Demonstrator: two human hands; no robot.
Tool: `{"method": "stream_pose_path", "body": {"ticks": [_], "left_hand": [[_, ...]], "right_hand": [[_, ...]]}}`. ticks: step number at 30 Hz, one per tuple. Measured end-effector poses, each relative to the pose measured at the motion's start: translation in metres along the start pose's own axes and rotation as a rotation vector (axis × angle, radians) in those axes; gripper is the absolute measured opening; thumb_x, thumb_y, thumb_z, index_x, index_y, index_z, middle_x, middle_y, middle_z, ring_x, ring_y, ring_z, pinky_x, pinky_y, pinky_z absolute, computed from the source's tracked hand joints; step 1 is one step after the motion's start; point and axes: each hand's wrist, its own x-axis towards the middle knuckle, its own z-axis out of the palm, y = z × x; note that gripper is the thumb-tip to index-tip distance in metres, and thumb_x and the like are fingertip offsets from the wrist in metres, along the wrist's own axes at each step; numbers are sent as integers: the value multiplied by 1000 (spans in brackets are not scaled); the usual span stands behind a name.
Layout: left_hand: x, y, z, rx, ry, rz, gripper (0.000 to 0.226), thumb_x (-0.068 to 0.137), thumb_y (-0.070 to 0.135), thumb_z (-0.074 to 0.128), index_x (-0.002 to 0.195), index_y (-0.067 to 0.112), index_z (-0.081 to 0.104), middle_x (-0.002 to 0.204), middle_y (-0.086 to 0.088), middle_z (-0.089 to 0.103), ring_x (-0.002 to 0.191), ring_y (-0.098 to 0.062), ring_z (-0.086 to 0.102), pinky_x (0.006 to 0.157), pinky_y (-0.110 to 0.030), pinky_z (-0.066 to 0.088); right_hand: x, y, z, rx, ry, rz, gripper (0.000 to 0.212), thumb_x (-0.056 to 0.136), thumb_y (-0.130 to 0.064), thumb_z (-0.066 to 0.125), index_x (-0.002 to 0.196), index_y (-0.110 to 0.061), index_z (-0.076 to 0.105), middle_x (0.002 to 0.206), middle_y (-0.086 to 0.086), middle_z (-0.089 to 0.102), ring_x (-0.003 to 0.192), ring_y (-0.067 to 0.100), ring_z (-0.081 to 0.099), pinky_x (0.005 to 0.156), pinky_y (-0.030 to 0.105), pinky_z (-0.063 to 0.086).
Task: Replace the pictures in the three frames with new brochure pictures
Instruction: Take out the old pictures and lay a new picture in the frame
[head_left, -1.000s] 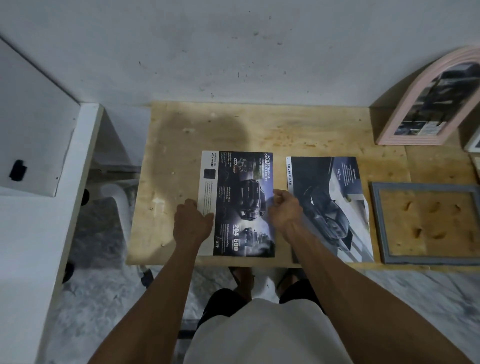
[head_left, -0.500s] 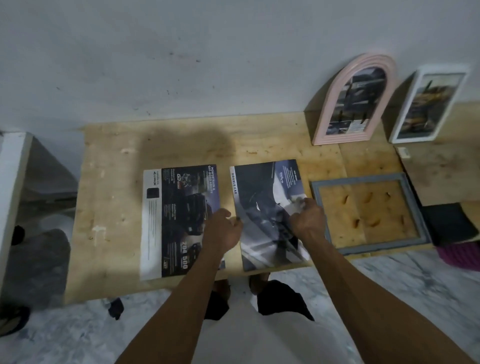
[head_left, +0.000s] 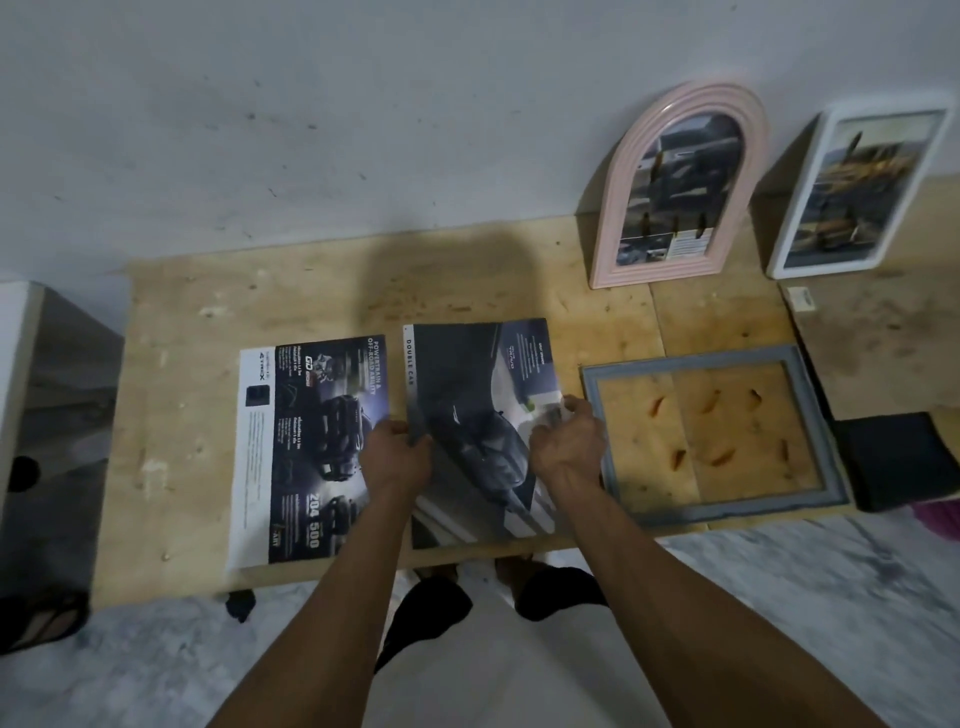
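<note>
Both hands grip the brochure page (head_left: 467, 410).
Left hand (head_left: 397, 457) at 9 o'clock, right hand (head_left: 566, 441) at 3; lift level toward the gray frame (head_left: 592, 415).

Single head-worn view, wide-angle, looking steeply down and forward, close above the wooden table (head_left: 322, 291).
</note>
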Motion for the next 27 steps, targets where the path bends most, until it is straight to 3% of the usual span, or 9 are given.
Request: {"method": "stream_pose_path", "body": {"ticks": [3,6,14,22,24,27], "left_hand": [[-1,3,1,-39,62,-19,18,83,21,75,99,15,72,98,-6,74,95,-30,69,88,-42,57],[-6,6,3,-126,106,-43,9,84,20,74,91,15,72,89,-5,74,87,-29,70,84,-44,58],[-15,1,1,-351,91,-45,12,79,26,74,84,15,73,80,-4,74,80,-27,72,82,-48,60],[-40,8,-26,-501,-82,77,20,82,15,79,97,9,69,89,-11,74,79,-26,72,74,-44,62],[-46,7,-31,-574,-150,70,17,84,16,78,96,11,67,93,-14,73,74,-24,71,67,-38,61],[-54,3,-29,-752,-256,-10,26,85,21,78,105,11,65,103,-14,72,84,-25,70,68,-36,59]], "right_hand": [[7,-1,-3,78,-22,-10,18,89,-14,64,107,-15,61,101,7,64,84,21,61,67,25,45],[11,-1,-10,98,-69,-38,2,91,-13,62,92,-15,63,86,3,63,81,21,60,69,22,39],[10,4,-22,152,-146,-132,14,94,-13,53,106,-12,61,94,1,61,90,20,58,76,23,39],[-7,5,-46,493,-10,-8,8,91,-19,56,93,-16,63,90,8,66,81,25,62,74,39,52],[-18,8,-55,627,35,37,11,92,-17,56,99,-12,62,89,7,64,74,19,56,71,35,50],[-33,17,-67,785,79,106,11,92,-9,55,101,-12,59,82,3,59,67,15,51,62,27,44]]}}
